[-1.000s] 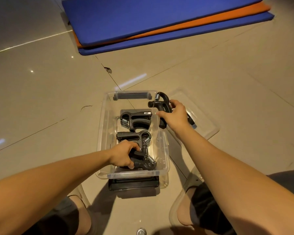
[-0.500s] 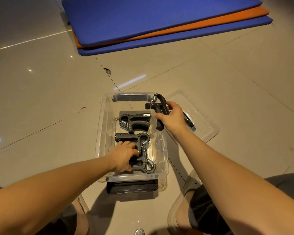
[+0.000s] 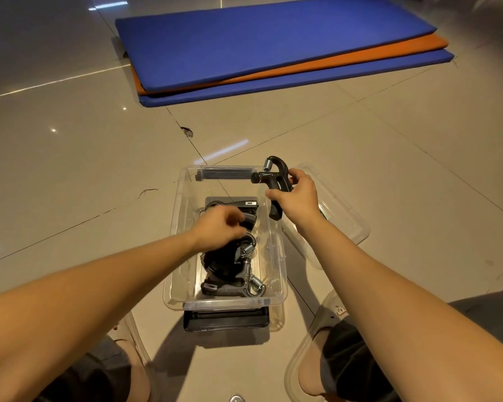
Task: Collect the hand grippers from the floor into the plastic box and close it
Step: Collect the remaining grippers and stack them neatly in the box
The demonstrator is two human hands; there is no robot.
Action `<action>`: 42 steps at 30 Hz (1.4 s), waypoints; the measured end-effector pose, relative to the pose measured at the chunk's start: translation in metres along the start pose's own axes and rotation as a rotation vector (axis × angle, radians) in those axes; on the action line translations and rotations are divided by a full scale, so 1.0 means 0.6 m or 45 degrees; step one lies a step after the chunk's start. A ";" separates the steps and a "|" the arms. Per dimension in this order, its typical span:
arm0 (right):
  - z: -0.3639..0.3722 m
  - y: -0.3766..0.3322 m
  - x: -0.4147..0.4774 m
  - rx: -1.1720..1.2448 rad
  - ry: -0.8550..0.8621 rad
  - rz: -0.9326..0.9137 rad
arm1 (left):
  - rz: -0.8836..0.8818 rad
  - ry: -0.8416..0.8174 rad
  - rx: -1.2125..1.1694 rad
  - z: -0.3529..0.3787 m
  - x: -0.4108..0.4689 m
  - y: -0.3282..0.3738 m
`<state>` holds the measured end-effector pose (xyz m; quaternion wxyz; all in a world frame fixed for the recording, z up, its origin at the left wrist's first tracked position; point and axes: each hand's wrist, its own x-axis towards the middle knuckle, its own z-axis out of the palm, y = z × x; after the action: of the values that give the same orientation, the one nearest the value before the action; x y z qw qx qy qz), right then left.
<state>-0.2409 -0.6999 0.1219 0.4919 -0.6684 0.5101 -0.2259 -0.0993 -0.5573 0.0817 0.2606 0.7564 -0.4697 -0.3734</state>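
Now | your right hand (image 3: 298, 195) clamped a hand gripper (image 3: 273, 181), handle toward 6 o'clock, over the 1 o'clock corner of the plastic box (image 3: 176, 227) | free box space lay at its 9 o'clock | left hand (image 3: 218, 224) was blurred inside, grip unclear.

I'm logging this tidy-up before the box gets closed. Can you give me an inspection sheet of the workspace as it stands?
Surface: glossy beige tiled floor, with a chip at a joint.
Job's things: clear plastic box open, several hand grippers inside; lid on the floor to its right.
Clutter: nothing seen.
Grippers: right hand grips a black gripper at the box's far right rim; left hand over the box, blurred, grip unclear.
Cables: nothing seen.
Surroundings: stacked blue and orange mats beyond the box.
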 end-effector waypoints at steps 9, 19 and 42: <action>-0.012 -0.064 0.000 -0.004 -0.133 -0.087 | 0.058 0.431 -0.855 -0.125 0.019 0.108; 0.003 -0.076 -0.017 0.029 -0.148 -0.150 | -0.054 0.236 -0.633 -0.156 0.017 0.102; -0.017 -0.031 -0.003 0.428 -0.299 0.343 | 0.295 0.234 0.305 -0.087 -0.014 0.070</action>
<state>-0.2409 -0.7029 0.1430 0.6778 -0.5250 0.4891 -0.1606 -0.0813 -0.5655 0.1462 0.2519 0.7537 -0.5690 -0.2116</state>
